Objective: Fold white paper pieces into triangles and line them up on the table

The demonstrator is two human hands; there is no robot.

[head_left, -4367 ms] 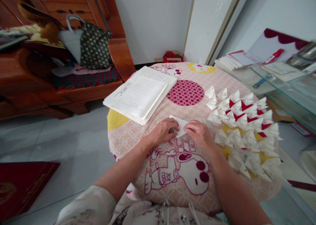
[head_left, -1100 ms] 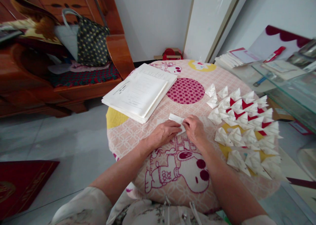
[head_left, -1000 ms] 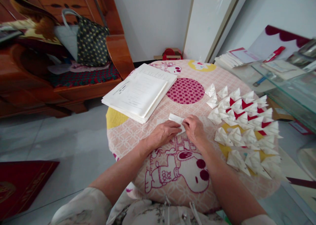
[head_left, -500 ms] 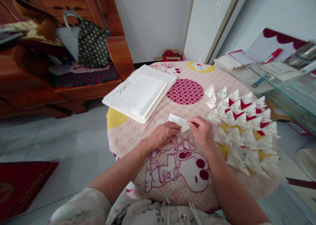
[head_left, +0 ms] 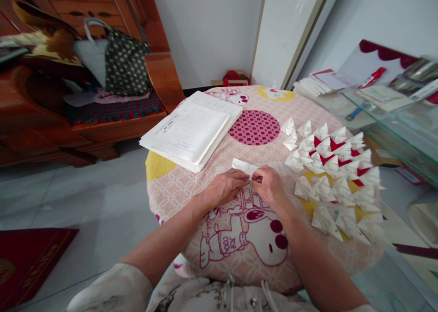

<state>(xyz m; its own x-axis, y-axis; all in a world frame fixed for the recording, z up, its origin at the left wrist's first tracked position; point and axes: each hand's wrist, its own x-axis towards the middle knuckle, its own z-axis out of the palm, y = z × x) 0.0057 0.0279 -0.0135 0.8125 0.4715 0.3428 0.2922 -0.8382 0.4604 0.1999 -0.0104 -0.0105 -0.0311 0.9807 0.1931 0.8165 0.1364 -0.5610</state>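
Observation:
A small folded strip of white paper (head_left: 243, 166) lies on the patterned tablecloth (head_left: 201, 189) in front of me. My left hand (head_left: 227, 186) rests on its near left side, fingers together and pressing it down. From the right, my right hand (head_left: 268, 183) pinches the paper's near edge, thumb and fingers closed. Both hands' fingertips almost meet, and they hide the lower part of the paper. To the right, several folded white paper pieces (head_left: 321, 189) stand in rows on the cloth.
A stack of printed paper sheets (head_left: 191, 129) lies at the table's far left. Beyond the right edge is a glass shelf (head_left: 393, 120) with a red marker (head_left: 372, 78). A wooden bench (head_left: 112, 129) with a patterned bag (head_left: 125, 63) stands to the left.
My right hand has moved left and slightly nearer along the paper, toward my left fingertips. My left hand keeps its place on the paper. The whole view has shifted slightly.

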